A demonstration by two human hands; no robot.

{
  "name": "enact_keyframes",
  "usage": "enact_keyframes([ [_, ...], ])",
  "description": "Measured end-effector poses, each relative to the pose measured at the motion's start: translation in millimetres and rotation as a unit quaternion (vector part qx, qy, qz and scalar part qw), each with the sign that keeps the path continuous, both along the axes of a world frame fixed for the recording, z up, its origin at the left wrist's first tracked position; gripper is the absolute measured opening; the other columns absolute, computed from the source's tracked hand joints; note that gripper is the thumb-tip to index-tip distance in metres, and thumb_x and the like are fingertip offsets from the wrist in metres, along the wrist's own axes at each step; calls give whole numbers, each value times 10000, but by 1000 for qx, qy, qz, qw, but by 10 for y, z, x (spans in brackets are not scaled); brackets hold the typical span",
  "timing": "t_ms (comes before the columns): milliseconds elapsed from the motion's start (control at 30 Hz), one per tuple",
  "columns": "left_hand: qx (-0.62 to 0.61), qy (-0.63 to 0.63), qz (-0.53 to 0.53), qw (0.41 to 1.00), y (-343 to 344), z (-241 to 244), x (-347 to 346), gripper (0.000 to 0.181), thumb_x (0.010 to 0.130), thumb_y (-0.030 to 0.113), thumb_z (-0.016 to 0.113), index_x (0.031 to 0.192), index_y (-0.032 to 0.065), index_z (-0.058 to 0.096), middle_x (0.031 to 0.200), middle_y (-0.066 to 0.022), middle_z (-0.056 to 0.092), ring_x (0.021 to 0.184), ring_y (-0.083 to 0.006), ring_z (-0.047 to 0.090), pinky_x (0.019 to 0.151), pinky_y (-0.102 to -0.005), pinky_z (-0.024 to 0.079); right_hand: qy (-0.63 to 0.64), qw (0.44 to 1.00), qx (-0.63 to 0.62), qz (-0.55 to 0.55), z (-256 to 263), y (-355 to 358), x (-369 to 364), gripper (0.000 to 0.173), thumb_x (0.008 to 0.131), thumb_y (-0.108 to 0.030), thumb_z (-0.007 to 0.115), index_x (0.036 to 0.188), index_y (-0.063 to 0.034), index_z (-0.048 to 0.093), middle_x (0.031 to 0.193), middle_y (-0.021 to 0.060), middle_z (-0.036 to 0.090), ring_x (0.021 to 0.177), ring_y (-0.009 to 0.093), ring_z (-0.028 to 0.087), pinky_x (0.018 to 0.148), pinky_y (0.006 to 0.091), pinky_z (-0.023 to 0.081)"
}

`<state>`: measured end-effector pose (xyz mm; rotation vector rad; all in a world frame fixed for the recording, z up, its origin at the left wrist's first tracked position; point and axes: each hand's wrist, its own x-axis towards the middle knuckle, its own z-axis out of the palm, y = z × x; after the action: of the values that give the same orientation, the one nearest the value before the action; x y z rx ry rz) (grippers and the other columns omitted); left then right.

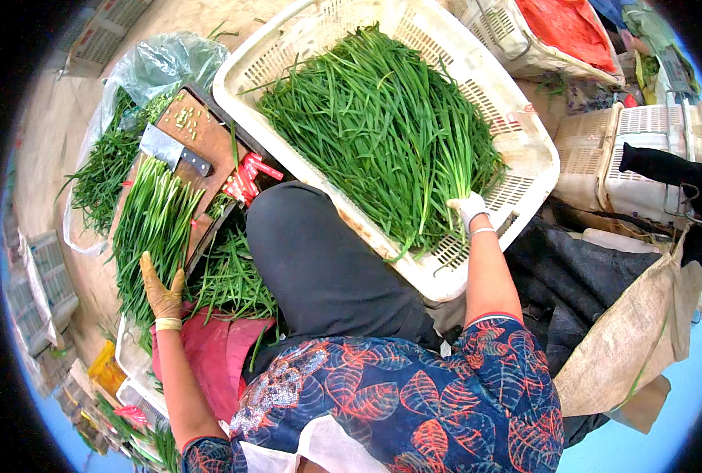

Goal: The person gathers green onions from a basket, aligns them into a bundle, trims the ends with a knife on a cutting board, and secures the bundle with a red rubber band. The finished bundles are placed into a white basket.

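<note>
My right hand (469,210), in a whitish glove, grips the pale stem end of a bunch of garlic chives (454,168) over the heap of chives (363,118) in a large white plastic crate (351,204). My left hand (163,290), in a yellowish glove, has its fingers spread against the leafy part of a chive bundle (153,222). That bundle lies partly on a wooden cutting board (209,139), its stem ends near a cleaver (176,151). Small cut pieces of stem (185,121) lie at the board's top. Red printed ties (247,177) hang at its right edge.
Left of the board, a clear plastic bag (165,59) holds green trimmings. Loose chives (233,278) lie beside my bent knee (292,230). More crates (640,159) stand at the right, near dark sheeting (575,266) and a beige sack (623,331). A red cloth (209,360) lies by my left forearm.
</note>
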<state>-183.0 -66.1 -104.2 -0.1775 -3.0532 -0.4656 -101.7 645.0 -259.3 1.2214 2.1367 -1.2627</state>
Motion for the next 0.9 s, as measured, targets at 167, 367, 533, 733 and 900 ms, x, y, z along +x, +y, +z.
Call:
enact_keyframes([
  [167,11,-9,4,1000,62,21,7,865,792,306,718,1445,16,231,1484,-182,281,1378,-326,257,1131,-381,203,-36,988,151,11,-293,-537,98,693,598,-255,859,1150,20,545,1043,158,644,823,245,627,792,360,503],
  [367,-6,-1,10,1000,-65,3,113,864,798,326,709,1441,3,230,1478,-202,278,1374,-327,265,1130,-375,210,-38,982,182,-43,-188,-843,1,876,554,-210,813,1287,41,404,1156,222,587,1053,326,585,937,340,452],
  [533,14,-10,24,1000,-74,6,176,841,809,287,700,1443,3,226,1484,-197,269,1375,-320,265,1129,-366,211,0,989,141,-38,-22,-229,112,497,579,-149,743,1021,-19,556,889,145,655,789,279,632,734,359,513],
  [733,59,-7,31,998,-54,-34,267,846,801,230,707,1452,14,211,1493,-182,263,1377,-303,268,1128,-354,214,106,992,-65,13,587,585,-95,372,657,-73,713,1002,10,601,870,100,656,743,212,603,673,346,510],
  [900,82,0,25,996,-45,-31,266,836,810,237,704,1449,7,216,1493,-180,266,1375,-298,271,1125,-349,215,49,985,89,142,1110,908,-182,430,669,-25,708,1087,6,611,915,64,653,789,182,607,724,319,502],
])
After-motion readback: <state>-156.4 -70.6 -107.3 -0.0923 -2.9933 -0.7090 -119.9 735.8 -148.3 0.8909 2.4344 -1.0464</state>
